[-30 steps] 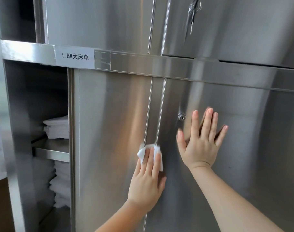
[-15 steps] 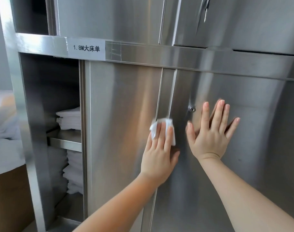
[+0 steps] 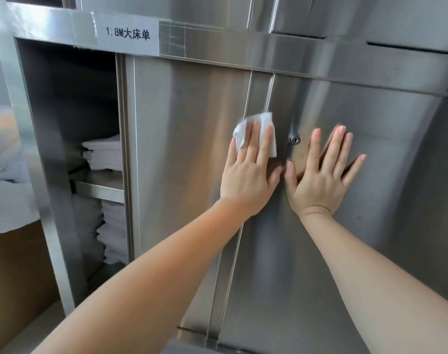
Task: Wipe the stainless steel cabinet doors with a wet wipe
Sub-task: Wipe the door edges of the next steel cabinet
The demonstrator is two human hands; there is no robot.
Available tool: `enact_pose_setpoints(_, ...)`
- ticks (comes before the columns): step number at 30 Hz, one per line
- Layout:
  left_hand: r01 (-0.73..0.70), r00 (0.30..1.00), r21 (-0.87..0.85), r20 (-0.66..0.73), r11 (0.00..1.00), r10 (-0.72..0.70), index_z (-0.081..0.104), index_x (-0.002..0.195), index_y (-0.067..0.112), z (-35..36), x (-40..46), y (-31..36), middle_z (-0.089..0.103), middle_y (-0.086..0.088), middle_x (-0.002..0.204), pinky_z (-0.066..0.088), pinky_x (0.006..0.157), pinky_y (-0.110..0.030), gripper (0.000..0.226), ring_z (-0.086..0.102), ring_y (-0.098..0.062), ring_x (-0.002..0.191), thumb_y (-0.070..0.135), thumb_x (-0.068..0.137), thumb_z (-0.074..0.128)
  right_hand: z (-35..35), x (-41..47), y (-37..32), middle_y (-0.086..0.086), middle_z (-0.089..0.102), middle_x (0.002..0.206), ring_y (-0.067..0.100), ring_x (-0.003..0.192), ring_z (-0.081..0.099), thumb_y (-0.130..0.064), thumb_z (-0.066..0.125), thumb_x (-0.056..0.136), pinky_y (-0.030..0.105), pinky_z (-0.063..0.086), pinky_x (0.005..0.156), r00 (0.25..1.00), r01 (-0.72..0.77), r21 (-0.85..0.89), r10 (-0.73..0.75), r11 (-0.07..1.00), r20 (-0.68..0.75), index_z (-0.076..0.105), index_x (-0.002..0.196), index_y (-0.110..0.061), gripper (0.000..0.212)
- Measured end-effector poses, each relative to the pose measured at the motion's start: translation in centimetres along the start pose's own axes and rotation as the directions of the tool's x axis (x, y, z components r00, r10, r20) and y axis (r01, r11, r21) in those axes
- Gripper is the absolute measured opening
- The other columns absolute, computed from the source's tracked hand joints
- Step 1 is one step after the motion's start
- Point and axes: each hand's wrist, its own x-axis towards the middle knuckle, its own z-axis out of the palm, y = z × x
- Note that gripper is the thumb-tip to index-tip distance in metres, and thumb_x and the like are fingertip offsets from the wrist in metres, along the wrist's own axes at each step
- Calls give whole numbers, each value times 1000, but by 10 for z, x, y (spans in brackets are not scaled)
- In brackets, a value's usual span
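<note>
Wiping in progress. Left hand (image 3: 248,175), fingers straight, presses the wet wipe (image 3: 256,132) flat over the seam between the cabinet doors (image 3: 192,162). Right hand (image 3: 322,175), spread and empty, braces beside the lock (image 3: 294,140). Next: stroke across uncleaned steel.

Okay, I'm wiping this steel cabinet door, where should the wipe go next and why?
Probably slide the wet wipe right, toward the keyhole lock. The left hand presses it flat over the seam between the doors, and the right hand braces flat on the right door, whose steel above and around the lock sits beside the wipe.
</note>
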Motion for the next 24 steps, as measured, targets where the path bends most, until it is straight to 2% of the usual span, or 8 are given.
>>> enact_pose_setpoints(2, -10, 1000, -27, 12, 1000, 10, 3, 156, 6, 24, -44, -4, 17, -12, 163, 9, 123, -47, 79, 6, -30, 152, 43, 97, 41, 0, 0, 0, 22, 21, 159, 37, 148, 17, -48, 42, 98, 65, 13, 115, 1000, 1, -1, -1, 1000, -6, 26, 155, -16, 68)
enact_pose_setpoints(5, -17, 987, 34, 162, 999, 11, 3, 156, 5, 58, -123, -13, 6, -10, 163, 15, 119, -47, 89, 10, -32, 150, 41, 92, 54, 0, 1, -1, 22, 22, 158, 37, 148, 17, -48, 41, 98, 65, 13, 115, 1000, 1, 5, -1, 1000, -12, 26, 155, -16, 67)
enact_pose_setpoints(9, -7, 948, 136, 317, 991, -37, -1, 156, 5, 68, -153, -15, 12, -13, 162, 17, 122, -47, 93, 16, -32, 149, 49, 89, 47, -3, 2, 0, 22, 20, 159, 37, 149, 16, -48, 39, 99, 66, 13, 115, 1000, -1, 2, 1, 1000, 12, 25, 155, -16, 66)
enact_pose_setpoints(11, -31, 921, 171, 387, 985, -38, -14, 154, 7, 55, -147, -14, 7, -16, 164, 4, 122, -47, 92, 5, -30, 152, 50, 94, 41, -8, 2, 0, 22, 19, 159, 37, 149, 15, -48, 38, 99, 66, 11, 115, 999, -4, 5, 4, 1000, 45, 23, 156, -17, 66)
enact_pose_setpoints(14, -64, 860, 198, 508, 978, -47, -35, 145, 11, 36, -142, -11, -16, -12, 163, -10, 121, -48, 87, -19, -24, 149, 52, 101, 28, -18, 4, 1, 21, 15, 161, 37, 150, 11, -47, 38, 99, 65, 9, 116, 991, 4, 26, -7, 1000, 133, 19, 157, -17, 67)
enact_pose_setpoints(19, -3, 807, 182, 581, 983, -105, -30, 148, 10, 19, -134, 1, -24, -10, 161, -8, 121, -50, 85, -17, -25, 150, 54, 101, 25, -44, -5, 3, 17, 8, 163, 32, 151, 4, -31, 41, 98, 60, 2, 119, 971, -17, 202, -32, 979, 238, 20, 156, -15, 64)
enact_pose_setpoints(22, 19, 804, 154, 585, 988, -107, -28, 149, 11, 19, -136, 0, -25, -10, 161, -9, 120, -51, 84, -21, -23, 149, 53, 102, 27, -54, -50, -1, 14, 13, 162, 27, 151, 6, -26, 44, 96, 58, 2, 120, 967, 79, 230, -130, 970, 217, 25, 154, -10, 64)
enact_pose_setpoints(24, 19, 805, 142, 585, 990, -100, -29, 149, 12, 21, -137, -1, -26, -10, 160, -10, 120, -52, 84, -26, -22, 147, 52, 102, 27, -51, -82, -5, 9, 13, 163, 23, 152, 5, -25, 45, 94, 59, 5, 119, 949, 118, 229, -178, 966, 261, 24, 155, -10, 66)
